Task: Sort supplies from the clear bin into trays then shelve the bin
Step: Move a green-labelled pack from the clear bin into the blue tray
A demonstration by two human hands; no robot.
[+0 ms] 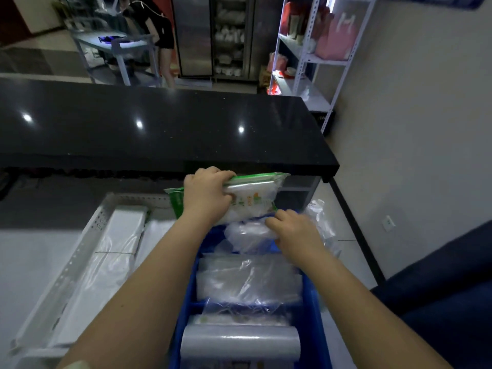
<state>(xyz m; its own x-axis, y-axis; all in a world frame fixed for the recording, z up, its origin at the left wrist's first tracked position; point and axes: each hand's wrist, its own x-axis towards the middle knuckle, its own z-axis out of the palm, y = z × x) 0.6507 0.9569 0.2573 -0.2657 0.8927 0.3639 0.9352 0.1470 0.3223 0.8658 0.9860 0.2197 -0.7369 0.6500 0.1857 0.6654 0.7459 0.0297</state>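
My left hand grips a green-edged pack of white supplies, held upright at the far end of a blue tray. Just to its right, my right hand presses down on a crumpled clear plastic bag in the same tray. Nearer to me the blue tray holds more clear bags and a grey roll. To the left lies a white perforated tray with flat white packs. I cannot make out the clear bin for certain.
A black glossy counter runs across just beyond the trays. A white metal shelf unit with pink bags stands at the back right. A person bends over a cart at the back left. A dark seat is at my right.
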